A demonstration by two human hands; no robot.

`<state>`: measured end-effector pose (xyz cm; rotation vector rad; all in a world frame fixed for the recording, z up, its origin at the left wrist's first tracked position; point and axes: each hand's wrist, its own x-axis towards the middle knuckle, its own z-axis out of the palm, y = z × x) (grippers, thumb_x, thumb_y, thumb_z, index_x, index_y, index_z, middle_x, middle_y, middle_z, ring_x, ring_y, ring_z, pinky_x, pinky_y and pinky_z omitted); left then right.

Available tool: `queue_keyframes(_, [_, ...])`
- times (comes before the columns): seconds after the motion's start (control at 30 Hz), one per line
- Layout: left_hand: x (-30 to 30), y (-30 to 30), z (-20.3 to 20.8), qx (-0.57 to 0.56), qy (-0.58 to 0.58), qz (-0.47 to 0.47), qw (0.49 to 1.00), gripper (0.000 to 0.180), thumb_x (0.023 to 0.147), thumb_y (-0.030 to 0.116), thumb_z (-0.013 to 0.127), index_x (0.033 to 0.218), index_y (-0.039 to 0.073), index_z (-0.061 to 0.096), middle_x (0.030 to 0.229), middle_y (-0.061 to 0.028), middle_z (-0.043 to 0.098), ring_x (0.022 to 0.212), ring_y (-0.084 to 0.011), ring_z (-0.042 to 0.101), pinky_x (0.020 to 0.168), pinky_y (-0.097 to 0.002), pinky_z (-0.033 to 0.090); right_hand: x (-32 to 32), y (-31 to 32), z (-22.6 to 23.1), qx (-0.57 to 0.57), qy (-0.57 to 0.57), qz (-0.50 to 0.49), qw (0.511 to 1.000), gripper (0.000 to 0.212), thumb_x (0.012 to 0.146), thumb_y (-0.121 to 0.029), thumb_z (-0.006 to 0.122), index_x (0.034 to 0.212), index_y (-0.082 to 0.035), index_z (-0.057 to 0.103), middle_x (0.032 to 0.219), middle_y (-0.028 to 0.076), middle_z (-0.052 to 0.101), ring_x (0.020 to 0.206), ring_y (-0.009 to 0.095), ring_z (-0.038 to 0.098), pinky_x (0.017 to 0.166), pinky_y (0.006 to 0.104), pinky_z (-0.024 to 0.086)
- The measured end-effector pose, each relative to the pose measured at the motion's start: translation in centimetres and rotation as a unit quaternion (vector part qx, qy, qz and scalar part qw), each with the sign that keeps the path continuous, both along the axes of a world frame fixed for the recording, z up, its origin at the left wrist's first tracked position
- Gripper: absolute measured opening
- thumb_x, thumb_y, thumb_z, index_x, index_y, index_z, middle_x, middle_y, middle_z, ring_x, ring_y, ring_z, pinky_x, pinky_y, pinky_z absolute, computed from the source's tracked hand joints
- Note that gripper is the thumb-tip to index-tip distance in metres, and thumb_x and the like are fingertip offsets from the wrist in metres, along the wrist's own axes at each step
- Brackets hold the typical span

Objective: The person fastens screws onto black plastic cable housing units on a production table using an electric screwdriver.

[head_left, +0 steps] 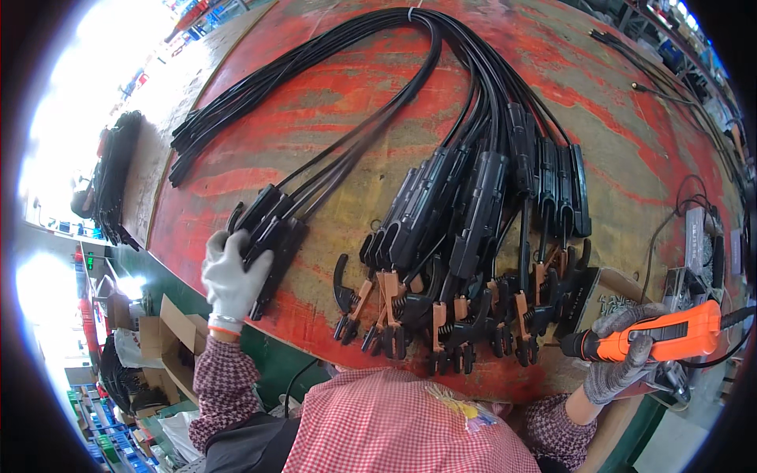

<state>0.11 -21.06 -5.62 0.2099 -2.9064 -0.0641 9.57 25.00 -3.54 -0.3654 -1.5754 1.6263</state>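
Observation:
My left hand (235,277), in a white glove, grips a small group of black electrode holders (272,240) near the table's left front edge. Their cables run up to the right and look smeared by motion. In my right hand (619,374), gloved in grey, is an orange and black electric screwdriver (658,334), its tip pointing left. Between the hands lies a heap of more black electrode holders (477,217) with copper-coloured jaws and springs, the jaws toward me. Their black cables (331,51) loop over the far side in a tied bundle.
A small box of screws (615,303) stands beside the screwdriver. Behind it are a metal device (698,240) and its cord. More cables (662,87) lie at the far right. A black cable bundle (118,177) hangs at the left edge, with an open carton (173,339) below.

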Motion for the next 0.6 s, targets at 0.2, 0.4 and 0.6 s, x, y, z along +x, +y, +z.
queue_keyframes(0.2, [-2.8,-0.1,-3.4,-0.041,0.021,-0.036,0.998,0.058,0.081,0.038,0.064,0.131,0.013,0.049,0.127,-0.0182,0.048,0.124,-0.0384,0.041,0.105,-0.0479,0.032,1.5,1.0,-1.0,0.008,0.02,-0.01,1.0,0.062,0.075,-0.036,0.075,0.111,0.003,0.042,0.069,0.011,0.056,0.053,0.018,0.054,0.05,0.0316,0.05])
queue_keyframes(0.4, [-4.2,3.1,-2.0,-0.067,0.139,-0.092,0.984,0.058,0.079,0.037,0.066,0.128,0.009,0.051,0.116,-0.0167,0.055,0.11,-0.0351,0.053,0.097,-0.0477,0.039,1.6,-0.7,-1.0,0.097,0.004,-0.029,0.995,0.054,0.074,-0.023,0.076,0.108,0.002,0.043,0.071,0.009,0.057,0.056,0.016,0.055,0.056,0.0336,0.052])
queue_keyframes(0.6, [-3.5,17.5,3.6,0.203,-0.134,-0.305,0.921,0.069,0.073,0.031,0.073,0.132,0.005,0.047,0.101,-0.0168,0.063,0.089,-0.0308,0.065,0.079,-0.0368,0.05,2.8,0.0,-2.5,0.091,-0.013,-0.05,0.995,0.048,0.075,-0.008,0.073,0.11,0.0,0.042,0.075,0.009,0.058,0.058,0.017,0.056,0.059,0.0342,0.053])
